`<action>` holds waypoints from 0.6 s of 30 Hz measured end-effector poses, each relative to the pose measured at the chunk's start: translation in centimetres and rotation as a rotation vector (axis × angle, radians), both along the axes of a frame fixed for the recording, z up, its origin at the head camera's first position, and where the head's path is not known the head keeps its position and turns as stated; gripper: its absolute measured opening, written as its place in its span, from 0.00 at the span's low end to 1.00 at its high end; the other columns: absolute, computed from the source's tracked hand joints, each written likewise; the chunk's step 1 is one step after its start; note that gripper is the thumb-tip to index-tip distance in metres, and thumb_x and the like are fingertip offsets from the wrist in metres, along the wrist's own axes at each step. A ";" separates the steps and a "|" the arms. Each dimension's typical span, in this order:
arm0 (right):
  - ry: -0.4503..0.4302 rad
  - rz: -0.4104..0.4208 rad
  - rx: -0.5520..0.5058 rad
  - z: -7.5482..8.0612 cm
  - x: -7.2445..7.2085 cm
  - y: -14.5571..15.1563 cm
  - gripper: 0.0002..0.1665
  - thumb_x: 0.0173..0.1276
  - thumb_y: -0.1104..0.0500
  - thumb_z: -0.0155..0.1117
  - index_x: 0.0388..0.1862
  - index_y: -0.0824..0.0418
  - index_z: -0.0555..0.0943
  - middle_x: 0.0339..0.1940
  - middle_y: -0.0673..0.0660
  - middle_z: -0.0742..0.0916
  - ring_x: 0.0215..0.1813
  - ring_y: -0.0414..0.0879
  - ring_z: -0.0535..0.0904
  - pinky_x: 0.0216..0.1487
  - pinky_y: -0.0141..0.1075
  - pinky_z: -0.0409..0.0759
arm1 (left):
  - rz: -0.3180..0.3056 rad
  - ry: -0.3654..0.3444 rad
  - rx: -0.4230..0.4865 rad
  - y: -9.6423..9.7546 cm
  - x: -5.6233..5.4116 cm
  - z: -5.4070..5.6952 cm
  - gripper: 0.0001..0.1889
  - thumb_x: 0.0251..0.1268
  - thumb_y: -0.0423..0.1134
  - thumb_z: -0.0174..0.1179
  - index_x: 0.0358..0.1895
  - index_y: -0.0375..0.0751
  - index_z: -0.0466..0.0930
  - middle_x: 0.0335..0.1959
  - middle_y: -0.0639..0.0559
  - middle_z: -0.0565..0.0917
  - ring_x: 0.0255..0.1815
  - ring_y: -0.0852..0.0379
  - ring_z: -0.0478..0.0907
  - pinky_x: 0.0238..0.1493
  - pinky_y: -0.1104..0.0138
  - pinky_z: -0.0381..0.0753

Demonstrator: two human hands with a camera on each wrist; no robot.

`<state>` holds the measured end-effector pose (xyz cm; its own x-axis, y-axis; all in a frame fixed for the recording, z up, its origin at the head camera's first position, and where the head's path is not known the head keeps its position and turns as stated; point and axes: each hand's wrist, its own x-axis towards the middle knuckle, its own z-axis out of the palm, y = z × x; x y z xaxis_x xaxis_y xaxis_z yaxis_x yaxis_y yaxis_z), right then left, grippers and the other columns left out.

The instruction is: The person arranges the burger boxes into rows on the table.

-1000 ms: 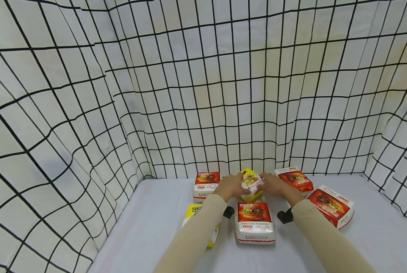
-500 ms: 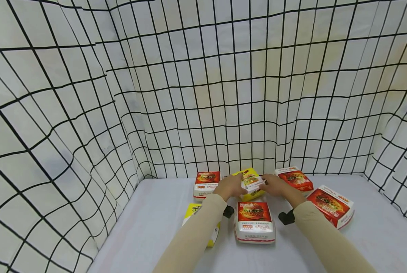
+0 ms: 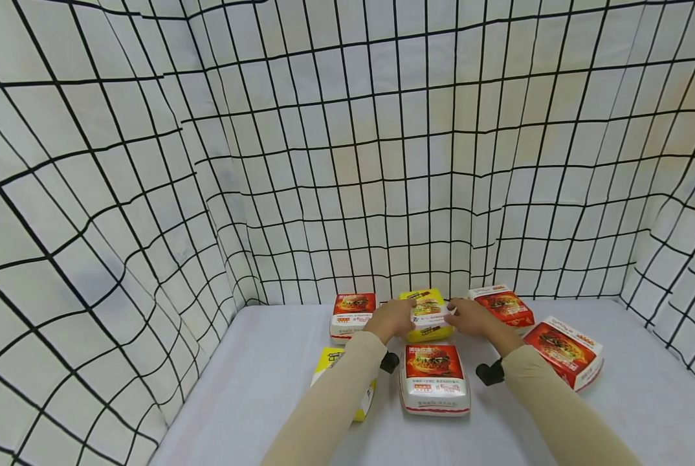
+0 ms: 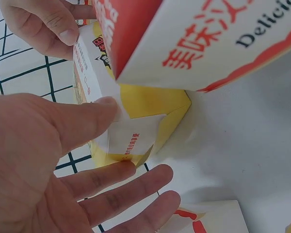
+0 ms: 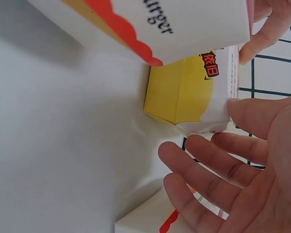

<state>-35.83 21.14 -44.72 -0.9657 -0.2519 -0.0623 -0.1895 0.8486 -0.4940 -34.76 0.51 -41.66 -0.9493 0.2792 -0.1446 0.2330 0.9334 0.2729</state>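
A yellow-and-white burger box [image 3: 428,316] lies at the back middle of the white table, between both hands. My left hand [image 3: 393,319] pinches its left end; in the left wrist view the thumb [image 4: 104,109] rests along an edge and the index finger meets the end face. At the other end is my right hand [image 3: 468,317], its thumb tip [image 5: 237,109] touching a corner and its fingers fairly straight beside the end face. Just in front sits a red-and-white burger box [image 3: 435,380], which covers part of the yellow one in both wrist views.
Another red box [image 3: 352,317] stands left of the left hand. Two more red boxes [image 3: 503,305] lie right of the right hand. A second yellow box [image 3: 366,401] is partly hidden by the left sleeve. Black netting [image 3: 347,213] over white cloth encloses the table.
The yellow box has turned from a slanted position to nearly square with the table's back edge and sits flatter. Both hands have shifted only slightly; the red boxes stay where they were.
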 end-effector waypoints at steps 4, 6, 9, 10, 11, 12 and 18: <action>-0.021 -0.011 -0.016 0.0 0.2 0.0 0.25 0.77 0.56 0.59 0.63 0.73 0.74 0.55 0.71 0.85 0.46 0.53 0.84 0.45 0.46 0.83 | -0.002 0.011 -0.001 0.0 0.0 0.0 0.31 0.71 0.45 0.65 0.76 0.58 0.69 0.70 0.51 0.79 0.53 0.53 0.78 0.47 0.59 0.78; -0.029 -0.013 -0.032 -0.1 0.2 0.0 0.25 0.77 0.56 0.59 0.63 0.73 0.74 0.55 0.71 0.84 0.47 0.53 0.84 0.45 0.46 0.83 | -0.006 0.018 -0.007 0.0 0.0 0.0 0.30 0.72 0.45 0.64 0.76 0.58 0.70 0.70 0.51 0.78 0.55 0.53 0.78 0.48 0.59 0.78; -0.034 -0.010 -0.054 -0.1 0.3 0.0 0.25 0.77 0.56 0.59 0.63 0.73 0.74 0.55 0.72 0.84 0.46 0.53 0.84 0.43 0.45 0.83 | -0.012 0.028 -0.013 -0.1 0.1 0.0 0.30 0.72 0.44 0.64 0.76 0.58 0.69 0.71 0.51 0.78 0.59 0.52 0.79 0.50 0.58 0.78; -0.035 -0.009 -0.060 -0.2 0.3 0.0 0.25 0.77 0.56 0.59 0.63 0.73 0.74 0.55 0.72 0.84 0.45 0.52 0.84 0.42 0.44 0.83 | -0.013 0.032 -0.013 -0.1 0.1 0.1 0.30 0.72 0.44 0.64 0.76 0.59 0.70 0.71 0.51 0.78 0.59 0.52 0.79 0.49 0.59 0.78; -0.034 -0.010 -0.063 -0.2 0.4 0.0 0.25 0.77 0.56 0.59 0.63 0.73 0.74 0.56 0.72 0.84 0.44 0.52 0.84 0.42 0.43 0.83 | -0.016 0.035 -0.014 -0.1 0.1 0.1 0.30 0.73 0.44 0.63 0.76 0.59 0.70 0.71 0.51 0.78 0.59 0.52 0.79 0.48 0.59 0.78; -0.035 -0.009 -0.065 -0.2 0.4 0.0 0.24 0.77 0.56 0.59 0.63 0.73 0.74 0.55 0.72 0.85 0.43 0.51 0.84 0.41 0.42 0.83 | -0.019 0.039 -0.016 -0.1 0.1 0.1 0.30 0.73 0.44 0.63 0.76 0.59 0.70 0.71 0.51 0.78 0.57 0.53 0.79 0.46 0.60 0.78; -0.036 -0.010 -0.100 -0.4 0.5 0.0 0.23 0.77 0.56 0.59 0.60 0.73 0.75 0.51 0.68 0.86 0.38 0.47 0.82 0.38 0.40 0.80 | -0.025 0.039 -0.003 -0.3 0.0 0.0 0.29 0.73 0.42 0.63 0.75 0.59 0.70 0.71 0.49 0.78 0.46 0.53 0.78 0.28 0.66 0.71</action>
